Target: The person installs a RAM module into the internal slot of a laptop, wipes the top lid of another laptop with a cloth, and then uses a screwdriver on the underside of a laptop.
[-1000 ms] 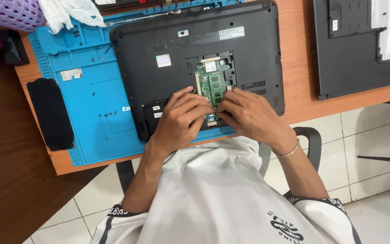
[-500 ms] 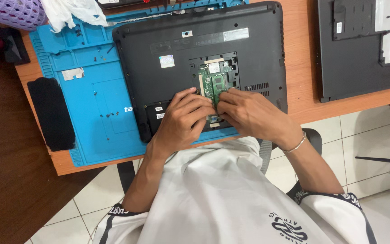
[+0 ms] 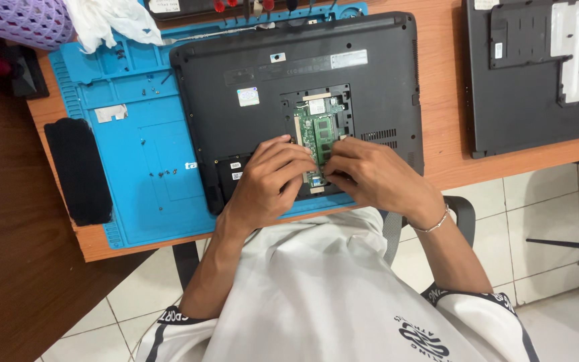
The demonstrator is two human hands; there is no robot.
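- The green memory card [image 3: 317,137] sat in an open slot on the underside of the black laptop [image 3: 289,74].
- The left hand [image 3: 271,179] and the right hand [image 3: 368,175] both pinched the card's near end with their fingertips.
- The slot's cover was already off, and the card looked not yet lifted out or not yet pushed flat.
- The laptop lay on a blue mat [image 3: 135,161] on the tabletop [image 3: 443,164].
- A second laptop [image 3: 537,74] lay to the right.
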